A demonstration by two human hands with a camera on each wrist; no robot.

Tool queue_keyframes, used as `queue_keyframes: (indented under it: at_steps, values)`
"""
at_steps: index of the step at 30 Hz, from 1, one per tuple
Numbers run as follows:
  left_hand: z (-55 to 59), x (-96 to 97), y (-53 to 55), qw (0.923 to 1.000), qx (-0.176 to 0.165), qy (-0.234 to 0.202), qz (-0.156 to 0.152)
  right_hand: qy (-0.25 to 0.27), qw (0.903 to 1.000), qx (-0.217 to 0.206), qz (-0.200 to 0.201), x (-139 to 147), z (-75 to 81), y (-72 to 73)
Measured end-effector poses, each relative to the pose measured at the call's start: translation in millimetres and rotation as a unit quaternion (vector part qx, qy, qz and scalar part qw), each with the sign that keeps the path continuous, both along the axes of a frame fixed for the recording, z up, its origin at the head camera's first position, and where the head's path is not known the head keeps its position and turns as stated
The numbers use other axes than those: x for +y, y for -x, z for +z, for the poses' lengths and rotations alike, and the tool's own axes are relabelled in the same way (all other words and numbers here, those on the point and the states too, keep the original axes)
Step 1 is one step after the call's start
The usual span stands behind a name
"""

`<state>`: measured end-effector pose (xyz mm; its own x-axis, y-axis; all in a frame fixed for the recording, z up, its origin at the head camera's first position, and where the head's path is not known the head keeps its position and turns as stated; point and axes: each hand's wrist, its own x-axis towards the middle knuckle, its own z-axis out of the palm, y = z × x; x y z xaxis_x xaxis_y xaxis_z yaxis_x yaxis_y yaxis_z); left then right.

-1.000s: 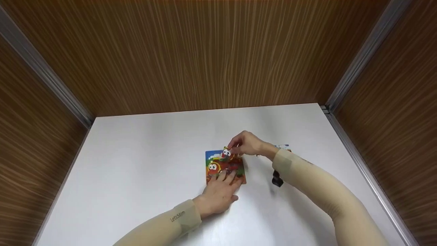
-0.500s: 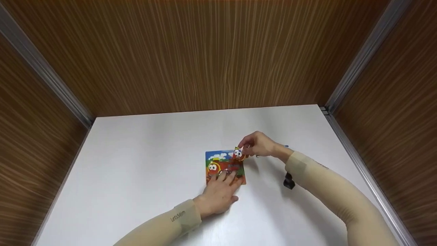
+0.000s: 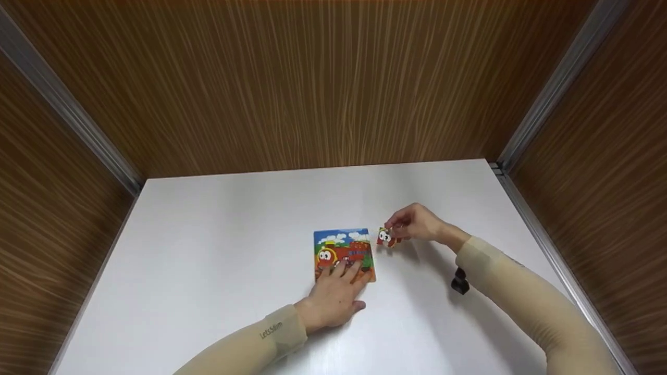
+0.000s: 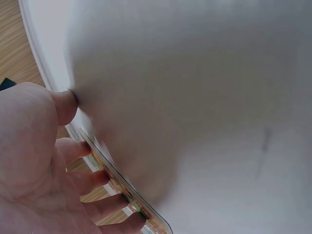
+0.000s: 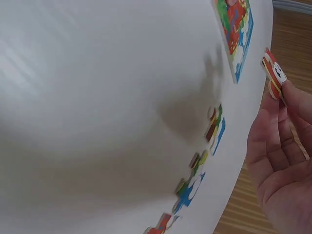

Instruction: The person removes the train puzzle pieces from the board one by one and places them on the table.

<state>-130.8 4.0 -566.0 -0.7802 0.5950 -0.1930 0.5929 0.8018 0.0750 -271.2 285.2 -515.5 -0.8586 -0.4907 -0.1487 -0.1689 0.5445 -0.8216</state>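
Observation:
A square picture puzzle board (image 3: 341,238) with a red cartoon train lies on the white table. My left hand (image 3: 333,301) rests on its near part, fingers spread straight, covering the lower picture. In the left wrist view those fingertips (image 4: 134,222) lie along the board (image 4: 119,183), seen edge-on. To the right of the board, my right hand (image 3: 417,224) pinches a puzzle piece (image 3: 384,237) printed with a white-eyed red face. The right wrist view shows this piece (image 5: 274,73) held between thumb and fingers, above the table.
Several loose puzzle pieces (image 5: 192,183) lie in a row on the table in the right wrist view; in the head view the right hand and arm mostly hide them. Wood-grain panels (image 3: 333,88) enclose the white table (image 3: 224,250) at the back and sides.
My right hand has carried the face piece rightward, from over the board's upper part to beside its right edge, uncovering the upper picture. The left hand has stayed in place.

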Motion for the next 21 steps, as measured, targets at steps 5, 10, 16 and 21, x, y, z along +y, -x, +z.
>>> queue_keyframes:
  at_steps: [5, 10, 16, 21]
  values:
    - [0.6, -0.1, 1.1, 0.9999, -0.011, -0.003, 0.002, -0.018, 0.9998, -0.002, -0.004, 11, -4.0, -1.8]
    - [-0.4, -0.4, 0.7, 1.0, -0.008, -0.002, 0.002, -0.024, 0.9994, -0.022, -0.011, 20, -8.5, -3.8]
    - [-0.2, -0.9, 0.2, 1.0, -0.003, -0.004, 0.001, -0.023, 0.9983, -0.05, -0.02, 24, -18.6, -2.7]
    - [-0.4, -0.7, 0.0, 0.9997, 0.022, 0.011, -0.006, -0.033, 0.9969, -0.063, -0.033, 23, -26.3, 0.6]
